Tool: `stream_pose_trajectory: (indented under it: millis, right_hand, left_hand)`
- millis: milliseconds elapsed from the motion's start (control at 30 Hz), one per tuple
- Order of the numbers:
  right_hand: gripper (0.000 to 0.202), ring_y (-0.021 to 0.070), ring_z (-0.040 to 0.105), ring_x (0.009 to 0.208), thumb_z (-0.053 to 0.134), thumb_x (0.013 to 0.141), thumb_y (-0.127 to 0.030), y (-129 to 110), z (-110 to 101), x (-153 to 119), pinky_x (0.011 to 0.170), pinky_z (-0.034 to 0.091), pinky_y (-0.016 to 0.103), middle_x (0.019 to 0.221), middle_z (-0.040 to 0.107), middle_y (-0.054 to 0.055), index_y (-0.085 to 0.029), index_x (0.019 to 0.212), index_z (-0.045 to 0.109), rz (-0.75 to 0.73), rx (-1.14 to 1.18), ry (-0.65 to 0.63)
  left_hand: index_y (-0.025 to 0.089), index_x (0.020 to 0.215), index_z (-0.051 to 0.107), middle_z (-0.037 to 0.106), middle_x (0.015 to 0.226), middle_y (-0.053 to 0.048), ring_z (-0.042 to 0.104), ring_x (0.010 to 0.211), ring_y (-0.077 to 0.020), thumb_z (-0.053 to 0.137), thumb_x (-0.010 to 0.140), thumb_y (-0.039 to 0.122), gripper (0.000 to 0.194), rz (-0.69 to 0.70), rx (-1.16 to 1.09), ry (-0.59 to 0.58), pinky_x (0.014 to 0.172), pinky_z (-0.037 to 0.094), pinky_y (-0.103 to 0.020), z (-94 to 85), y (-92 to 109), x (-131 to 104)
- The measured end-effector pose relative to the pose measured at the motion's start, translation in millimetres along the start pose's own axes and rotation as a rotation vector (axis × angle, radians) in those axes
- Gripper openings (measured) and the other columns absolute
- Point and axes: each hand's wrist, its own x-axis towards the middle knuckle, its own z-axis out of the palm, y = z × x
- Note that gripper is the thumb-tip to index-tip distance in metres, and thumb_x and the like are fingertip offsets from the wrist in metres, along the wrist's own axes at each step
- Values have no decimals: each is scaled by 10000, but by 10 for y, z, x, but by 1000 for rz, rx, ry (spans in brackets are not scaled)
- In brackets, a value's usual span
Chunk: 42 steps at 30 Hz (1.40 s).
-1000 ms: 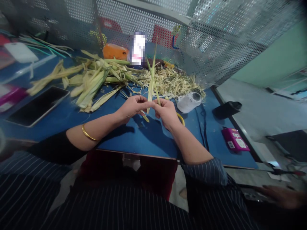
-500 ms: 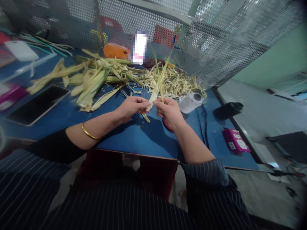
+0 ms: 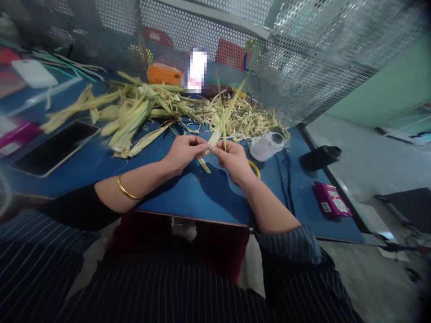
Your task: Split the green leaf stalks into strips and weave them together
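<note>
My left hand (image 3: 186, 153) and my right hand (image 3: 233, 160) meet over the blue table, fingertips nearly touching. Both pinch the lower end of a pale corn husk (image 3: 216, 133), whose long, narrow greenish ends point up and away from me. A short piece of husk (image 3: 204, 165) juts out below the left fingers. Beside my right wrist, a yellow curved loop (image 3: 255, 169) shows; the rest is hidden by the hand. Behind the hands lie a bundle of whole corn husks (image 3: 131, 119) at the left and a heap of thin husk shreds (image 3: 251, 117) at the right.
A white roll with a dark hollow end (image 3: 267, 146) stands right of my hands. Farther right are a black cylinder (image 3: 319, 157) and a purple packet (image 3: 332, 199). A phone (image 3: 55, 148) lies at left. Behind the heap rises a perforated metal screen (image 3: 208, 27).
My right hand has turned slightly and its fingers have closed in beside the left fingertips. The husk's upper ends have shifted a little. A red part under the right hand is hidden; a yellow loop shows.
</note>
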Motion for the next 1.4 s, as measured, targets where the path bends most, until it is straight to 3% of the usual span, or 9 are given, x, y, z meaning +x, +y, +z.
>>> stream_pose_trajectory:
  millis: [167, 400, 567, 767, 1000, 1200, 1400]
  right_hand:
    - [239, 33, 222, 400, 715, 722, -335, -44, -28, -15, 398, 157, 217, 467, 312, -114, -194, 697, 524, 18, 41, -32]
    - [248, 26, 253, 396, 740, 670, -322, -49, 56, -45, 389, 166, 215, 475, 362, -102, -185, 657, 534, 20, -30, 37]
    - [210, 28, 240, 393, 716, 704, -316, -53, 34, -44, 384, 165, 214, 478, 352, -104, -188, 700, 550, 26, 14, 20]
    - [222, 27, 222, 402, 731, 701, -320, -66, -13, -39, 390, 148, 212, 473, 342, -106, -183, 705, 556, 38, 43, 10]
    - [217, 31, 245, 409, 722, 723, -338, -50, -11, -35, 394, 167, 217, 485, 360, -98, -183, 709, 571, -5, 8, 11]
    - [213, 29, 233, 400, 729, 700, -328, -42, 16, -33, 395, 161, 215, 460, 343, -105, -186, 705, 571, 41, 38, 25]
    - [274, 16, 216, 401, 742, 678, -337, -59, 8, -37, 397, 137, 195, 469, 339, -112, -186, 702, 515, 110, 199, -76]
  left_hand:
    - [130, 709, 681, 630, 662, -6, 550, 588, -84, 783, 642, 288, 200, -92, -130, -20, 630, 486, -246, -1, 15, 5]
    - [124, 703, 678, 634, 677, -3, 553, 612, -82, 803, 624, 244, 191, -63, -137, 31, 658, 510, -244, 55, 59, -29]
    - [133, 689, 654, 602, 641, 17, 550, 594, -76, 808, 632, 266, 212, -140, -200, 6, 700, 536, -275, 33, 74, -24]
    - [111, 728, 686, 656, 661, -14, 624, 640, -106, 824, 614, 276, 243, -106, -111, -75, 743, 532, -286, -35, 101, -29]
    - [108, 702, 664, 646, 613, -7, 623, 595, -99, 771, 664, 190, 140, -118, -63, -37, 704, 527, -273, -15, 114, -41]
    - [121, 668, 652, 638, 612, 0, 617, 600, -93, 765, 672, 189, 132, -89, -69, -42, 695, 523, -258, 1, 65, -21]
    - [130, 653, 642, 632, 603, 3, 622, 597, -94, 754, 711, 203, 146, -170, -127, -140, 719, 523, -264, -15, 79, -10]
